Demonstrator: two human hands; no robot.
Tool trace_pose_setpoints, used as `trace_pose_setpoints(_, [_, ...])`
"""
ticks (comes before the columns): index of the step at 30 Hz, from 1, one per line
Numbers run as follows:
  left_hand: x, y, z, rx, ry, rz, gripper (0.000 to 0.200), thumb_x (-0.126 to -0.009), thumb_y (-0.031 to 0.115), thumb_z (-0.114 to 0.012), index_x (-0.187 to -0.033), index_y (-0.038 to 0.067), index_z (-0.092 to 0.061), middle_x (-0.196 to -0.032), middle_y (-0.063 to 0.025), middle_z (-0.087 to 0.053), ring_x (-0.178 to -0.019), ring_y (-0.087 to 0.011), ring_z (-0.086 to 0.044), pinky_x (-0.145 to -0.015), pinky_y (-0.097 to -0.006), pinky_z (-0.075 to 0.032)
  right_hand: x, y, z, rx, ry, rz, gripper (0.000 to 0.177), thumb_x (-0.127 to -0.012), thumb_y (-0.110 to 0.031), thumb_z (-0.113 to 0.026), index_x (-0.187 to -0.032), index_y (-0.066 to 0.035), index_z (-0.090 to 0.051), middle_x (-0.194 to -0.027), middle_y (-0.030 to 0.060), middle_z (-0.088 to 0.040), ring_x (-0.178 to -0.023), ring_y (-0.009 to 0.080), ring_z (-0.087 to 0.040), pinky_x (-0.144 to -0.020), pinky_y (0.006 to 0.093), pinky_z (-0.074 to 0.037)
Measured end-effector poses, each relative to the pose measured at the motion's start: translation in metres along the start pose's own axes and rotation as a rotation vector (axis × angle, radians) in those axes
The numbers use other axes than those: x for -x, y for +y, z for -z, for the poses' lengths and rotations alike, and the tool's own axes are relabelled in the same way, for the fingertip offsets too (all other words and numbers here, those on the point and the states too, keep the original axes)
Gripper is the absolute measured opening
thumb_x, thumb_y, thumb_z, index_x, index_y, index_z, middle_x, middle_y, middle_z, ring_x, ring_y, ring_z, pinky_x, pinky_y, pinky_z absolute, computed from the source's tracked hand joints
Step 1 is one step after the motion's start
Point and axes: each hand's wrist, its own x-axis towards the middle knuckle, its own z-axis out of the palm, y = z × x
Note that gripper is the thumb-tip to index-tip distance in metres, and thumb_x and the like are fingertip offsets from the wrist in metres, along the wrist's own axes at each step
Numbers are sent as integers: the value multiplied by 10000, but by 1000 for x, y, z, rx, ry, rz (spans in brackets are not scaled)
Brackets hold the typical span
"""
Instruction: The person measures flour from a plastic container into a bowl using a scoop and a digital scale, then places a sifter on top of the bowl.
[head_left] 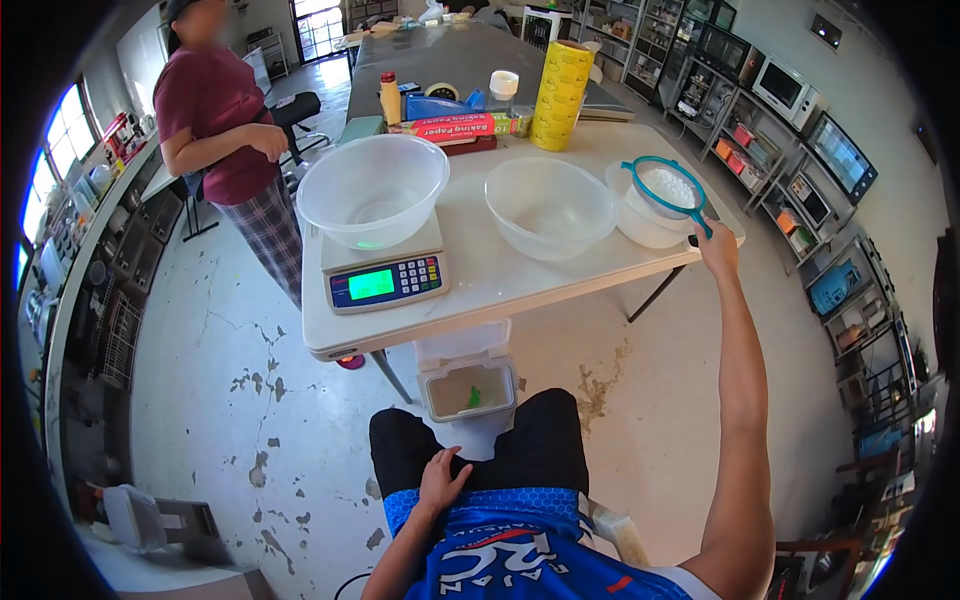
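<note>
And there's your right hand (718, 248) grasping the sieve (692, 211) over the bowl (650, 233) at the table's (468, 270) right end, your left hand (440, 483) empty, fingers loose on your lap (540, 435), so hold steady and level lest the powder (668, 185) spill outside.

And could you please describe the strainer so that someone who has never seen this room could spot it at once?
Start at the white table and go to its right end. There the person's right hand holds the strainer over a translucent bowl. Its round teal rim, framing white powder, sets it apart from the pale bowls nearby.
</note>
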Motion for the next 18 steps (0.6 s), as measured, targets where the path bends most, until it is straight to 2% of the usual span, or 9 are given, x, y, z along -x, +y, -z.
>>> trace_pose_setpoints(1, [-4,0,1,-4,2,-3,440,-827,287,-624,-1143,-6,-536,-1055,-196,-584,-1012,-368,-544,-882,-420,-429,-3,9,-4,-4,8,0,401,-863,-363,-588,-1038,-9,-656,-979,200,-652,-913,348,-625,-798,394,-480])
trace_pose_setpoints(3, [-7,0,2,-6,17,-11,440,-827,288,-625,-1143,-5,-536,-1056,-197,-584,-1011,-369,-545,-883,-419,-429,-9,22,-11,21,64,159,361,-866,-379,-565,-1013,-64,-667,-916,184,-657,-859,331,-633,-753,405,-490])
trace_pose_setpoints(13, [-5,0,0,-24,15,-11,446,-821,288,-632,-1143,-6,-539,-1054,-193,-587,-1014,-363,-547,-886,-415,-430,-5,25,-12,91,93,104,369,-859,-375,-578,-1042,-65,-658,-917,175,-661,-871,340,-627,-753,411,-490])
trace_pose_setpoints(16, [-5,1,1,-9,5,4,444,-823,289,-629,-1145,-2,-539,-1054,-191,-586,-1014,-361,-546,-886,-413,-430,-7,20,-9,35,2,98,369,-856,-376,-582,-1044,-68,-658,-915,178,-660,-873,338,-630,-751,414,-491])
trace_pose_setpoints(18, [-3,3,1,-13,1,5,444,-824,290,-627,-1146,-1,-539,-1057,-191,-586,-1015,-360,-547,-887,-413,-430,-7,22,-14,67,101,92,373,-853,-382,-585,-1047,-72,-660,-914,177,-662,-864,337,-633,-745,403,-494])
